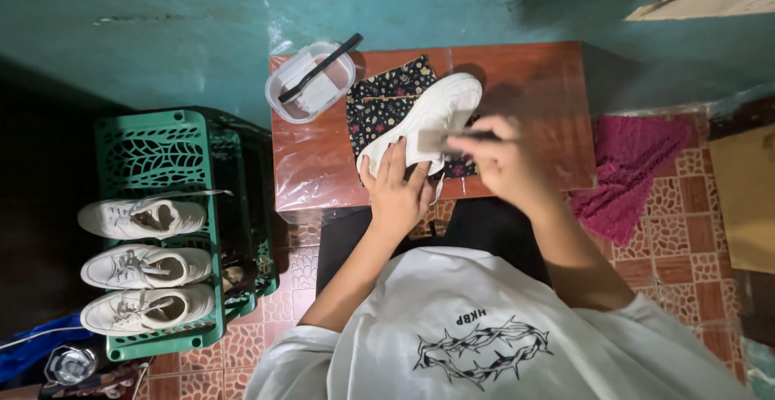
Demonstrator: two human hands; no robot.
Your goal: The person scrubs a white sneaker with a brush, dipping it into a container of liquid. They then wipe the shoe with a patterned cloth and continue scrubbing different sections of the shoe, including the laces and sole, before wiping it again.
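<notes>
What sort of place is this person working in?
Likely a home corner used for cleaning shoes: a low table against a teal wall, a tiled floor, and a green crate holding three white sneakers.
</notes>
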